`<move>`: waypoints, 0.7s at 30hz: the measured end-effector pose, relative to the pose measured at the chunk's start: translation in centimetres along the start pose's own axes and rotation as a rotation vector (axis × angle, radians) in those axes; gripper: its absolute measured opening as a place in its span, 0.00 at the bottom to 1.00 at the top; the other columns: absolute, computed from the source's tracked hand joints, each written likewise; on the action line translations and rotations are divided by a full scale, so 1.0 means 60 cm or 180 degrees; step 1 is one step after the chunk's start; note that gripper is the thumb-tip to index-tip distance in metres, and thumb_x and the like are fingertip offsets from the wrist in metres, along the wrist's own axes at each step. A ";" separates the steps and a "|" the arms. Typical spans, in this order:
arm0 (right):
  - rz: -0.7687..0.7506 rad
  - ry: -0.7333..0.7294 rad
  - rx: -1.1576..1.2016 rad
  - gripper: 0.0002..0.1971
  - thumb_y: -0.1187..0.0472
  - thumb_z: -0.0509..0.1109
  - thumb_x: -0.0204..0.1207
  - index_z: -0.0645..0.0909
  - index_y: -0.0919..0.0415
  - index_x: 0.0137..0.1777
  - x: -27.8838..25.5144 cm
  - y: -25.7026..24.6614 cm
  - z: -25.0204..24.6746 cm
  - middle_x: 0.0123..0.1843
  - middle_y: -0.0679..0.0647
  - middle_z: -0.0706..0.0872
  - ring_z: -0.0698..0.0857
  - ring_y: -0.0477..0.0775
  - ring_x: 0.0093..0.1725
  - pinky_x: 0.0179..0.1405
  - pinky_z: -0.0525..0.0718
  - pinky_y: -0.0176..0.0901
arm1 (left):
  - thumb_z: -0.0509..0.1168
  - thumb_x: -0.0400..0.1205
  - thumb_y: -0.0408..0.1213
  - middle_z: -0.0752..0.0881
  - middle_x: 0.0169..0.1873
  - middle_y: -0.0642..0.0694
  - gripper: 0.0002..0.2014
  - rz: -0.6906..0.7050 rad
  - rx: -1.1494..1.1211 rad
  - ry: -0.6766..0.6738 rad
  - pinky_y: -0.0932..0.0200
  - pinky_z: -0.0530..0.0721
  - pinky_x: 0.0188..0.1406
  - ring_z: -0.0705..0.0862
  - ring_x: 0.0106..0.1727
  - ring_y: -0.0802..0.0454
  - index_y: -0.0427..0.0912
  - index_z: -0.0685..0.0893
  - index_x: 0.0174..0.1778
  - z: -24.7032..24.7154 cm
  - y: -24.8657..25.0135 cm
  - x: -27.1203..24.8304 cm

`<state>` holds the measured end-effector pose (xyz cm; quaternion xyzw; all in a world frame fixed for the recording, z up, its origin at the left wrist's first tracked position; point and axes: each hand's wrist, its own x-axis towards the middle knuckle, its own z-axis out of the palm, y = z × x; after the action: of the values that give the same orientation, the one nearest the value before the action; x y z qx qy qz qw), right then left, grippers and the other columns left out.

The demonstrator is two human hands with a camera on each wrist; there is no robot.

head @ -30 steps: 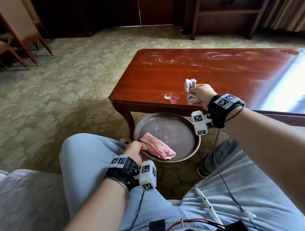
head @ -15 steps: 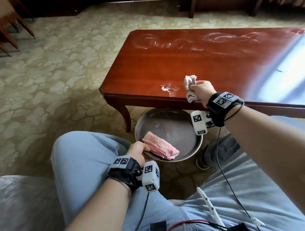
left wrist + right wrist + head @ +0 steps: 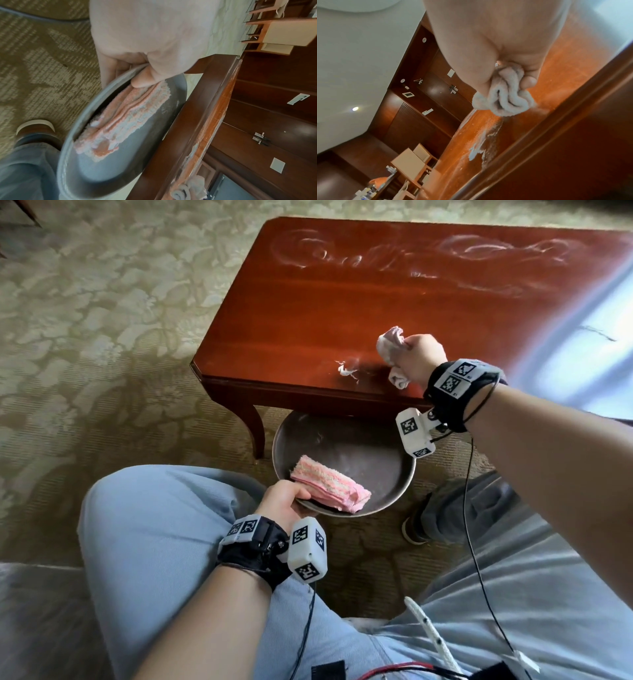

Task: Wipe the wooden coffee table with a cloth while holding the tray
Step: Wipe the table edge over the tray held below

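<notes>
A polished reddish wooden coffee table [image 3: 342, 296] fills the upper middle of the head view. My right hand [image 3: 416, 357] grips a bunched white cloth [image 3: 390, 344] [image 3: 506, 100] on the tabletop near its front edge. A small white smear [image 3: 346, 369] [image 3: 479, 147] lies just left of the cloth, and faint white swirls [image 3: 411, 254] run along the far side. My left hand [image 3: 286, 499] grips the near rim of a round grey metal tray [image 3: 387, 470] [image 3: 106, 174], held below the table's front edge, thumb on a folded pink towel [image 3: 330, 482] [image 3: 126, 115].
Patterned green carpet [image 3: 102, 337] surrounds the table. My knees in light jeans [image 3: 154, 529] sit close in front, a shoe [image 3: 414, 529] beside the tray. The curved table leg [image 3: 255, 429] stands left of the tray. Bright glare [image 3: 582, 344] covers the table's right part.
My view has tilted down and closer to the table. The right hand with the cloth has moved a little farther onto the tabletop, right of the smear. The tray stays held under the edge.
</notes>
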<state>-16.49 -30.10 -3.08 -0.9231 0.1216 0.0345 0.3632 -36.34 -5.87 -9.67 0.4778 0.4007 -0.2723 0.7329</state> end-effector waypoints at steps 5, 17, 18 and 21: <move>-0.0174 -0.0031 -0.1122 0.17 0.65 0.69 0.77 0.81 0.64 0.66 0.024 -0.006 -0.007 0.64 0.61 0.83 0.80 0.58 0.60 0.57 0.80 0.47 | 0.54 0.74 0.19 0.86 0.54 0.29 0.15 -0.0139 -0.0265 0.0059 0.39 0.77 0.74 0.85 0.60 0.32 0.28 0.78 0.55 -0.006 0.002 0.010; -0.0378 -0.0232 -0.2227 0.17 0.63 0.72 0.79 0.78 0.67 0.66 0.028 -0.020 0.050 0.66 0.61 0.74 0.78 0.57 0.54 0.52 0.80 0.49 | 0.47 0.78 0.15 0.85 0.49 0.31 0.16 -0.0214 -0.0313 0.0174 0.41 0.81 0.67 0.84 0.50 0.33 0.29 0.79 0.47 0.005 0.013 0.017; -0.0396 -0.0270 -0.2261 0.16 0.65 0.71 0.79 0.78 0.67 0.65 0.027 -0.024 0.054 0.67 0.61 0.73 0.80 0.59 0.57 0.53 0.81 0.50 | 0.47 0.78 0.15 0.85 0.49 0.31 0.16 -0.0221 -0.0337 0.0161 0.41 0.81 0.66 0.84 0.49 0.34 0.29 0.79 0.48 0.005 0.013 0.014; -0.0451 -0.0225 -0.2209 0.17 0.68 0.71 0.78 0.78 0.66 0.67 0.024 -0.037 0.065 0.68 0.61 0.72 0.80 0.61 0.64 0.56 0.81 0.51 | 0.47 0.79 0.14 0.84 0.49 0.30 0.16 -0.0232 -0.0426 0.0139 0.41 0.80 0.65 0.83 0.49 0.33 0.28 0.79 0.47 0.002 0.015 0.008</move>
<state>-14.44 -26.18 -4.67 -0.9959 0.0256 0.0804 0.0334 -35.34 -5.65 -9.64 0.4187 0.4510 -0.2608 0.7438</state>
